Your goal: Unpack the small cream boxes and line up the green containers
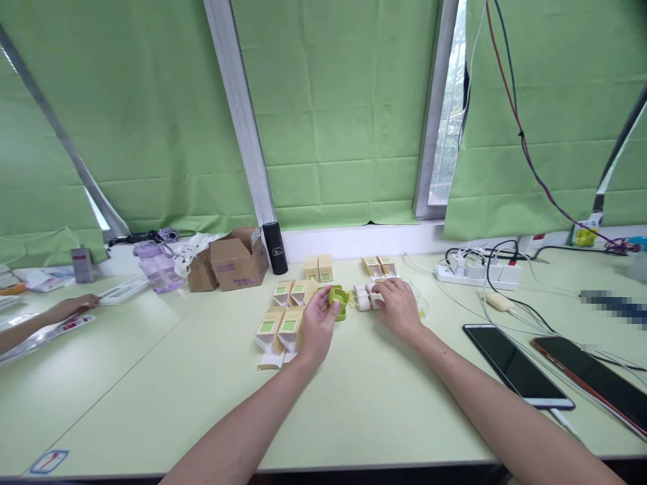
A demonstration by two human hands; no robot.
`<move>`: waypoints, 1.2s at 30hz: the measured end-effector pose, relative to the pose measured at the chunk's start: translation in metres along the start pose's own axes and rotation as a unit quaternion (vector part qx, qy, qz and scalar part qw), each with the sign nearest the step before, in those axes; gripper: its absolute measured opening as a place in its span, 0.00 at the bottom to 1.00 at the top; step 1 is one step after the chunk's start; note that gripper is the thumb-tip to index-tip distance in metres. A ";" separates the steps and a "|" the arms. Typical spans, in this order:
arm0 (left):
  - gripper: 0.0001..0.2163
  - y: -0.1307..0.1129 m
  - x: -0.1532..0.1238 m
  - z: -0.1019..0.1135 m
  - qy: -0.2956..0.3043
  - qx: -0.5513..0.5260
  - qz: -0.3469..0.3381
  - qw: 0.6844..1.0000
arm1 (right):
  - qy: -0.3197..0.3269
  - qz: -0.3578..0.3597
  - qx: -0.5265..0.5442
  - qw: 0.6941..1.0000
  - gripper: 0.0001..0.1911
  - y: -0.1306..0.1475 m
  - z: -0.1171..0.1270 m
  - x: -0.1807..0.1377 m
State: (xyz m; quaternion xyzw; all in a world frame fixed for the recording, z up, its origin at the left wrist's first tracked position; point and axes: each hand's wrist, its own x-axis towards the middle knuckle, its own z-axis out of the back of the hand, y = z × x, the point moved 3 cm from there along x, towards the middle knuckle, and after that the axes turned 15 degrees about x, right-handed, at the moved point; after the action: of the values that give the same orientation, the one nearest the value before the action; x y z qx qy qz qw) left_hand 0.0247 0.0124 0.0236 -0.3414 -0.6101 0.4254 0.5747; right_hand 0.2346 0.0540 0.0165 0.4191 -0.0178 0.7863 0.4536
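Observation:
My left hand [317, 322] is closed on a small green case [338, 300] near the middle of the pale green table [364, 397]. My right hand [397, 304] rests with curled fingers on some small white pieces [362, 297] just right of the green case. Several small tan cartons with green labels [283, 323] lie open to the left of my left hand. More tan cartons [318, 268] stand behind, and two others [380, 265] lie behind my right hand.
A black cylinder [274, 248], brown cardboard boxes [235, 261] and a purple bottle [158, 265] stand at the back left. A power strip [478, 271] with cables lies at the back right. Two phones [515, 367] lie at right. Another person's hand [71, 307] rests at far left.

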 end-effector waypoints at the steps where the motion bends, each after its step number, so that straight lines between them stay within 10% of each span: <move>1: 0.26 -0.001 0.000 0.000 0.005 -0.003 0.000 1.000 | -0.007 0.003 0.014 1.000 0.13 0.000 0.002 -0.001; 15: 0.22 -0.019 -0.015 -0.012 0.099 -0.039 -0.053 0.993 | -0.071 0.082 0.345 0.933 0.22 0.051 0.003 -0.020; 36: 0.19 -0.010 -0.019 -0.016 0.071 0.114 -0.052 0.990 | -0.117 0.062 0.350 0.927 0.25 0.053 -0.002 -0.024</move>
State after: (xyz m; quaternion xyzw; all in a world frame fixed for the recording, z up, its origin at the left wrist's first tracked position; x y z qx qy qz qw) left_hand 0.0437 -0.0067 0.0247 -0.2709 -0.5324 0.4361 0.6730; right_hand 0.2007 0.0069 0.0173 0.6383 0.1796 0.7146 0.2229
